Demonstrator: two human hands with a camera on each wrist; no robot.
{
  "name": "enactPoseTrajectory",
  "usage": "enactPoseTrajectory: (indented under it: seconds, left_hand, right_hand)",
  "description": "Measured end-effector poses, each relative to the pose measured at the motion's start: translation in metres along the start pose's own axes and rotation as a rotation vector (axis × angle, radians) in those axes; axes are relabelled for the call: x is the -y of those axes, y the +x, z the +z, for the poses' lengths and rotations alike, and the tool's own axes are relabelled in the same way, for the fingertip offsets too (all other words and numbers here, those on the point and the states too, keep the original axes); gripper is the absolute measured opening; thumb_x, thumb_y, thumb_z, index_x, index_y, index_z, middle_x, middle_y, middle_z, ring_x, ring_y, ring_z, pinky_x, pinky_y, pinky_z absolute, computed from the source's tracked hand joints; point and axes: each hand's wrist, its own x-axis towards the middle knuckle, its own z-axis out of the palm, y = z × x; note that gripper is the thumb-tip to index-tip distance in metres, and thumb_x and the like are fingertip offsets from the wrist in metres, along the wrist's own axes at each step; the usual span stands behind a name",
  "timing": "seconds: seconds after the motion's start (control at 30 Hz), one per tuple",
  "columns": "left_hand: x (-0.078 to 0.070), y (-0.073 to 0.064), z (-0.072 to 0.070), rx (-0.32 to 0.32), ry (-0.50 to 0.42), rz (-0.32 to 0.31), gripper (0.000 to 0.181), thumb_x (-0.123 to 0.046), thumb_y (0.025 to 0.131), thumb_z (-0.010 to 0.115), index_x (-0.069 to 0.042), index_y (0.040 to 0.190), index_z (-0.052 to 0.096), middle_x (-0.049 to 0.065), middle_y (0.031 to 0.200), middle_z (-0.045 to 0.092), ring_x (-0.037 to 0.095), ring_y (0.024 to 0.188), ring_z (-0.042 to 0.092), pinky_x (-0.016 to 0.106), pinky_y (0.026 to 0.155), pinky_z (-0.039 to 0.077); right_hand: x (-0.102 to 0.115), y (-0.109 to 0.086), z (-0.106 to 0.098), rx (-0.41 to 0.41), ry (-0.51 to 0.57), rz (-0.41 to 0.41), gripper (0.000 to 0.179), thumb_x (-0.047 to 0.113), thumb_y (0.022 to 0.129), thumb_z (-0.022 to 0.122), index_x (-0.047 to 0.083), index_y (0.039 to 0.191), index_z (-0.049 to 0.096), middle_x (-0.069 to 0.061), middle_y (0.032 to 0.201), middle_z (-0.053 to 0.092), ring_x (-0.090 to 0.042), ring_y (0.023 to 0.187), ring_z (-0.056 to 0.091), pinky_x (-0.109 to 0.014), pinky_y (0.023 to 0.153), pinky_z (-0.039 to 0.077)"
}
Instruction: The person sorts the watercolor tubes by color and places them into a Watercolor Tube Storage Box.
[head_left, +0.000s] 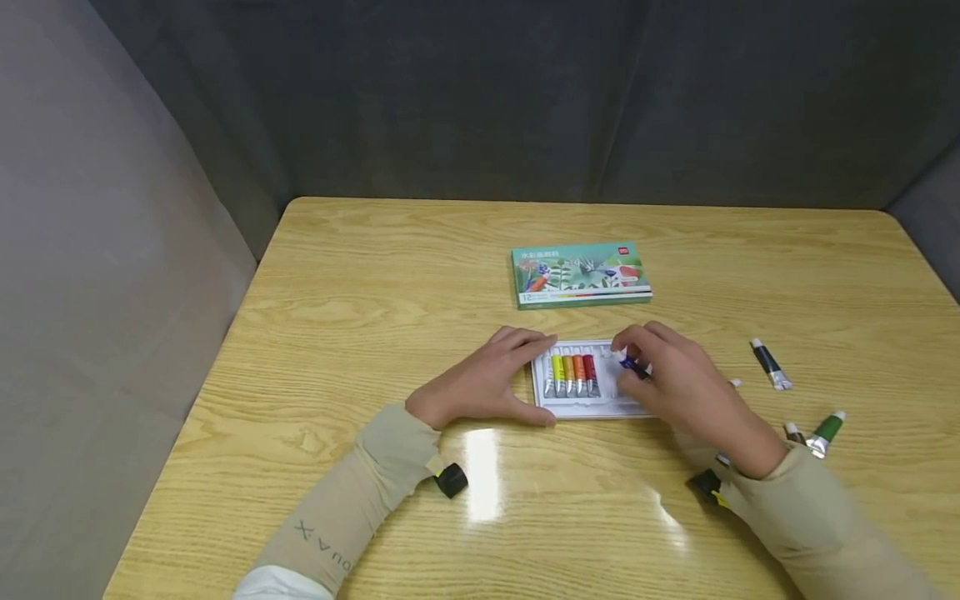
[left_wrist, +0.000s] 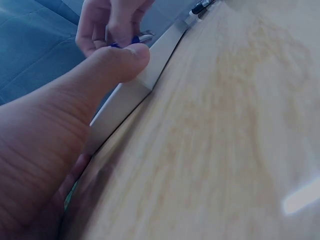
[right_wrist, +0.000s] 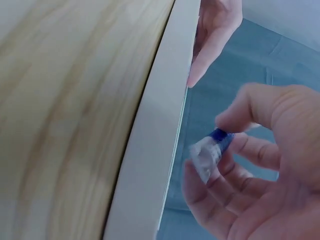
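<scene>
A white plastic tray (head_left: 592, 411) lies on the table, with several small paint tubes (head_left: 579, 375) side by side in its left part, among them yellow, orange and dark red. My left hand (head_left: 487, 383) holds the tray's left end, thumb at the front edge and fingers at the back. Over the tray's right part, my right hand (head_left: 678, 383) pinches a blue paint tube (right_wrist: 225, 142) between thumb and fingers. The tube's white cap points to the back left in the head view, and its crimped silver end shows in the right wrist view. My right hand hides the tray's right end.
Behind the tray lies a green paint box (head_left: 581, 275) with a printed cover. To the right are loose tubes: a black one (head_left: 768, 364), a green one (head_left: 828, 427) and a brown one (head_left: 793, 432), with others partly hidden by my right arm. Dark cloth (head_left: 480, 100) hangs behind the table.
</scene>
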Motion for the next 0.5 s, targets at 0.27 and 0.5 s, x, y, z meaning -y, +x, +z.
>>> enactPoseTrajectory:
  seconds: [0.27, 0.5]
  left_hand:
    - [0.001, 0.000, 0.001, -0.002, 0.012, 0.010, 0.107, -0.067, 0.080, 0.079, -0.022, 0.165, 0.030, -0.004, 0.165, 0.037, 0.015, 0.152, 0.032, 0.040, 0.125, 0.038]
    - [0.002, 0.001, 0.000, 0.003, 0.008, 0.005, 0.107, -0.068, 0.081, 0.078, -0.023, 0.165, 0.029, -0.004, 0.165, 0.036, 0.015, 0.153, 0.031, 0.039, 0.125, 0.037]
  right_hand:
    - [0.008, 0.014, 0.007, -0.002, 0.071, 0.087, 0.021, 0.012, 0.085, 0.068, 0.008, 0.105, 0.072, -0.008, 0.090, 0.070, -0.017, 0.077, 0.062, -0.029, 0.065, 0.046]
    - [0.011, 0.021, 0.008, 0.051, 0.122, 0.156, 0.023, 0.014, 0.088, 0.067, 0.009, 0.109, 0.071, -0.006, 0.087, 0.071, -0.016, 0.073, 0.058, -0.028, 0.064, 0.043]
